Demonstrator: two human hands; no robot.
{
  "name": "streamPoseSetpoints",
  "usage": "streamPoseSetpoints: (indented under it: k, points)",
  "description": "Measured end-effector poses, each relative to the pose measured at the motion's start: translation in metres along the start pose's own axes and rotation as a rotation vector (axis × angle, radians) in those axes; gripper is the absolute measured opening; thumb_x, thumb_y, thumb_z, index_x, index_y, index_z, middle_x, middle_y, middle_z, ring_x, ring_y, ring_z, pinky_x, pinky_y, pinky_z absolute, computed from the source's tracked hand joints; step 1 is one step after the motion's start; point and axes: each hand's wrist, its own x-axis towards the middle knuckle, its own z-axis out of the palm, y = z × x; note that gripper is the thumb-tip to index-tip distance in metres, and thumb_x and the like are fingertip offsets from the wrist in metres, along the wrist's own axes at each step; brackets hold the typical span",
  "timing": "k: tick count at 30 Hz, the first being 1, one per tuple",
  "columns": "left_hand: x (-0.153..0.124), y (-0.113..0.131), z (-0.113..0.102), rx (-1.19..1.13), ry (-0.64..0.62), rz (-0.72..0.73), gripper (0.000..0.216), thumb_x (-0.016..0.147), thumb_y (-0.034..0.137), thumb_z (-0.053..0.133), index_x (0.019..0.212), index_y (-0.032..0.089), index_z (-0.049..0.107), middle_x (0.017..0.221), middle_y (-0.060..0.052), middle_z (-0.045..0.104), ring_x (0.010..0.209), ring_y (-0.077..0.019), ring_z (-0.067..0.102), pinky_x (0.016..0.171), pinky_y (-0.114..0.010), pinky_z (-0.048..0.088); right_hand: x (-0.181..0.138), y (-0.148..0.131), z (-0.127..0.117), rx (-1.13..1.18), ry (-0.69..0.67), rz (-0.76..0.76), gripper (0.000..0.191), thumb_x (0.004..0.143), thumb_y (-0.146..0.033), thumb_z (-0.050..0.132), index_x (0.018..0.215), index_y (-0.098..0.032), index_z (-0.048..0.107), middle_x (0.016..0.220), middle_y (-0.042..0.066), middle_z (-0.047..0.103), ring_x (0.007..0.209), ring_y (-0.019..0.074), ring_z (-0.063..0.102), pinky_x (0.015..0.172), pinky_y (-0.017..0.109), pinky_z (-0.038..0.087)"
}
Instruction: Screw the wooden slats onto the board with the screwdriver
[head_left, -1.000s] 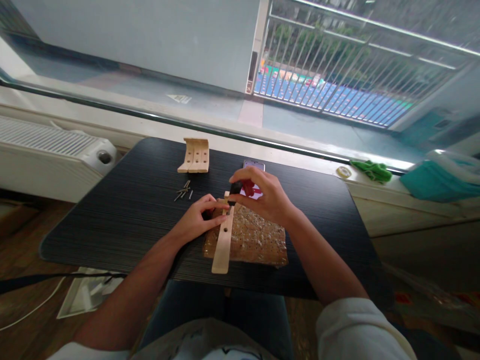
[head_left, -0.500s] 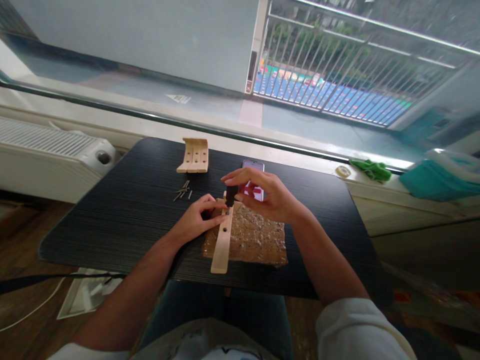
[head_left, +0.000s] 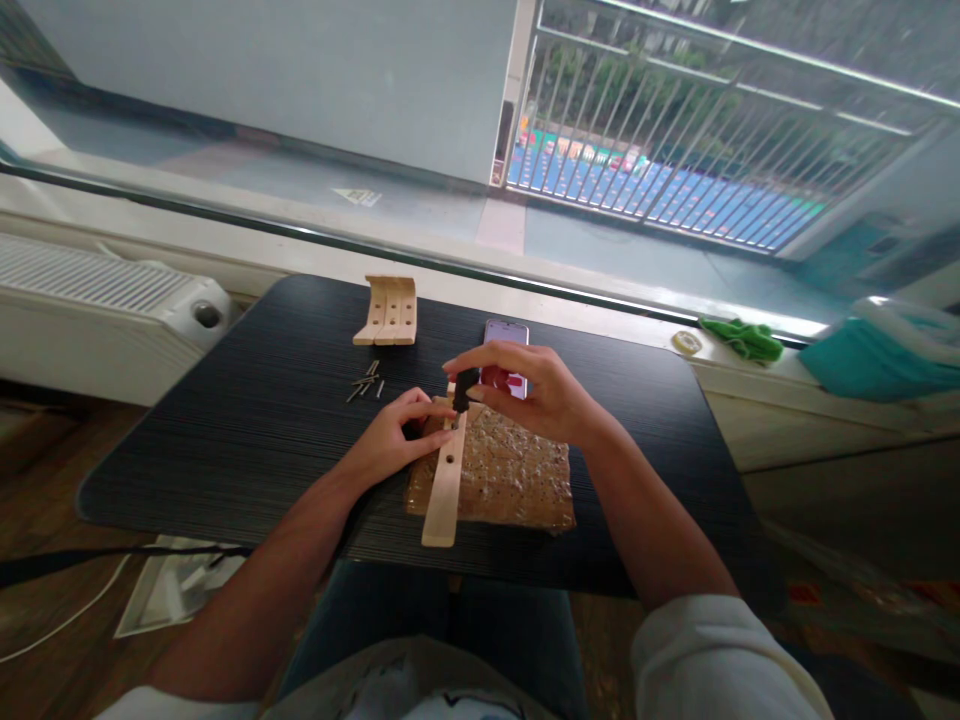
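My right hand (head_left: 547, 395) grips a short black screwdriver (head_left: 465, 388) by its handle, tip pointing down at a hole in a pale wooden piece (head_left: 444, 505). That piece is long and narrow, with another dark hole nearer me. It lies on the left part of a brown block (head_left: 517, 470) that has a shiny, bumpy surface, and its near end overhangs the block's front edge. My left hand (head_left: 390, 435) holds the wooden piece from the left, thumb and forefinger on either side of the screwdriver tip. Whether a screw sits under the tip is too small to tell.
Several loose screws (head_left: 365, 382) lie on the black table (head_left: 247, 420), left of the block. Behind them stand curved wooden pieces (head_left: 392, 312) with holes. A lit phone (head_left: 507, 332) lies beyond my right hand. Tape (head_left: 686, 343) and a green cloth (head_left: 742, 340) rest on the sill.
The screwdriver handle has tilted and turned slightly in my right hand, whose fingers have shifted a little. My left hand and the wooden piece have stayed in place.
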Motion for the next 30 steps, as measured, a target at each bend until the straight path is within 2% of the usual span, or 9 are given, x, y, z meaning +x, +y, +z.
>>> streamPoseSetpoints:
  k: [9, 16, 24, 30]
  points:
    - [0.000, 0.000, 0.000, 0.003, -0.006, -0.010, 0.023, 0.078, 0.037, 0.066, 0.094, 0.022, 0.070, 0.081, 0.002, 0.046, 0.072, -0.0134, 0.048, 0.065, -0.027, 0.041, 0.002, 0.000, 0.003, -0.045, 0.063, -0.016, 0.019, 0.087, -0.020, 0.059, 0.105, -0.014, 0.063, 0.079, -0.001, 0.060, 0.058, 0.0047, 0.044, 0.055, 0.020, 0.038]
    - [0.000, 0.001, -0.001, 0.021, -0.017, 0.000, 0.021, 0.079, 0.034, 0.065, 0.095, 0.022, 0.071, 0.081, 0.002, 0.045, 0.075, -0.0140, 0.049, 0.067, -0.027, 0.042, 0.002, 0.002, 0.006, -0.077, 0.122, -0.020, 0.020, 0.083, -0.027, 0.066, 0.099, -0.015, 0.062, 0.076, -0.002, 0.056, 0.056, 0.0043, 0.041, 0.053, 0.020, 0.036]
    - [-0.001, -0.003, 0.000, 0.020, -0.010, -0.001, 0.024, 0.079, 0.035, 0.065, 0.099, 0.023, 0.071, 0.085, 0.001, 0.048, 0.077, -0.0140, 0.049, 0.069, -0.026, 0.042, 0.001, 0.006, 0.012, -0.167, 0.191, 0.007, 0.021, 0.081, -0.029, 0.068, 0.094, -0.016, 0.058, 0.076, -0.003, 0.055, 0.058, 0.0054, 0.042, 0.057, 0.021, 0.038]
    - [0.000, -0.003, 0.001, 0.005, -0.016, -0.014, 0.025, 0.079, 0.037, 0.065, 0.100, 0.024, 0.071, 0.086, 0.001, 0.048, 0.077, -0.0145, 0.049, 0.069, -0.027, 0.043, 0.001, 0.006, 0.013, -0.202, 0.191, 0.014, 0.018, 0.084, -0.026, 0.065, 0.100, -0.020, 0.059, 0.080, -0.002, 0.057, 0.061, 0.0068, 0.046, 0.059, 0.023, 0.042]
